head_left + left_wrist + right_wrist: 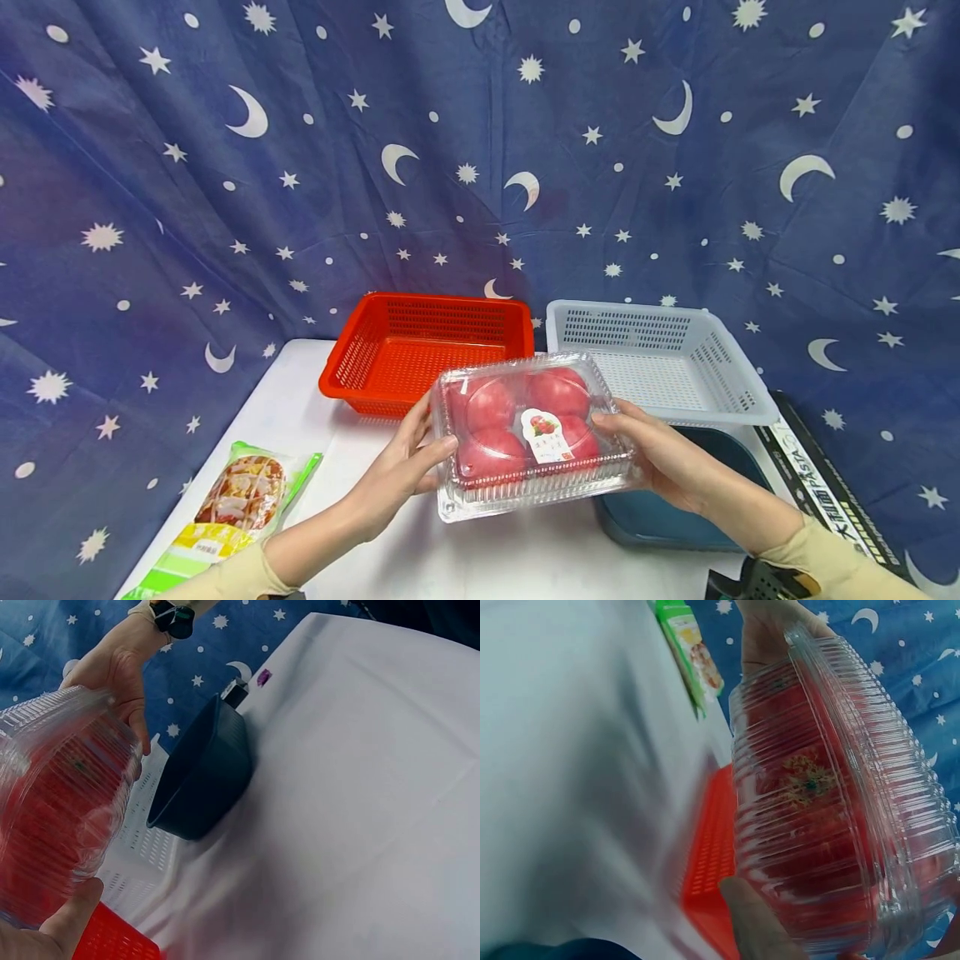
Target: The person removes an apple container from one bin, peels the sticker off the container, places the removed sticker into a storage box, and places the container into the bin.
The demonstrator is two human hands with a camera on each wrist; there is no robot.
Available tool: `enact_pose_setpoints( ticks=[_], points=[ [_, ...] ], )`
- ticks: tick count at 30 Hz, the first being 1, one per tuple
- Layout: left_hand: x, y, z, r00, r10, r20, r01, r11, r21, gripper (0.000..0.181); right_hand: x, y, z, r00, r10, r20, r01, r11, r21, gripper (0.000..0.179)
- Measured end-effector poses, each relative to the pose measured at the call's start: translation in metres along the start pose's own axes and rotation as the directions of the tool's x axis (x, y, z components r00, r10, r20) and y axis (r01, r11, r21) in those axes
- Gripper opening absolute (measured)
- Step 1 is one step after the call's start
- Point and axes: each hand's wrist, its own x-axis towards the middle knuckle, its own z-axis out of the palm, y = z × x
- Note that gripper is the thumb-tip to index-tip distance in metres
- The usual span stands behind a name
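Observation:
Both hands hold a clear plastic clamshell box (517,433) of red apples, raised above the table and tilted in the head view. Several apples (491,450) show through the lid, which carries a white label (545,433) with a fruit picture. My left hand (397,475) grips the left side, thumb over the rim. At the opposite side, my right hand (667,458) holds on with its thumb on top; its other fingers are largely hidden behind the box. Through the ribbed plastic in the right wrist view, an apple's stem end (810,784) is visible.
Behind the box stand a red basket (360,358) and a white basket (727,358). A dark teal bin (667,525) sits under the right forearm. Packaged bread (240,492) lies at left; long black packages (825,492) line the right edge. A starry blue curtain (450,208) backs the white table.

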Motion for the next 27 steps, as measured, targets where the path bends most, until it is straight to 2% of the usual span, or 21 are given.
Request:
enact_pose_setpoints(
  ticks=[6,14,21,27],
  points=[
    [-0.004,-0.004,-0.005,1.0,-0.009,0.007,0.009,1.0,0.006,0.081,0.002,0.008,0.003,0.999,0.031,0.018,-0.031,0.999,-0.008,0.082],
    [-0.008,-0.006,-0.011,0.999,-0.015,0.044,0.017,0.999,-0.036,0.081,0.004,0.014,0.007,0.997,0.071,0.013,-0.07,0.997,-0.027,0.082],
    [-0.013,-0.009,-0.017,0.997,-0.042,0.059,0.044,0.999,-0.02,0.083,0.004,0.02,0.009,0.994,0.077,0.076,-0.078,0.997,0.01,0.08],
    [-0.017,-0.014,-0.024,0.992,-0.06,0.107,0.062,0.998,-0.015,0.086,0.007,0.027,0.008,0.99,0.093,0.106,-0.091,0.996,-0.022,0.077]
  ],
)
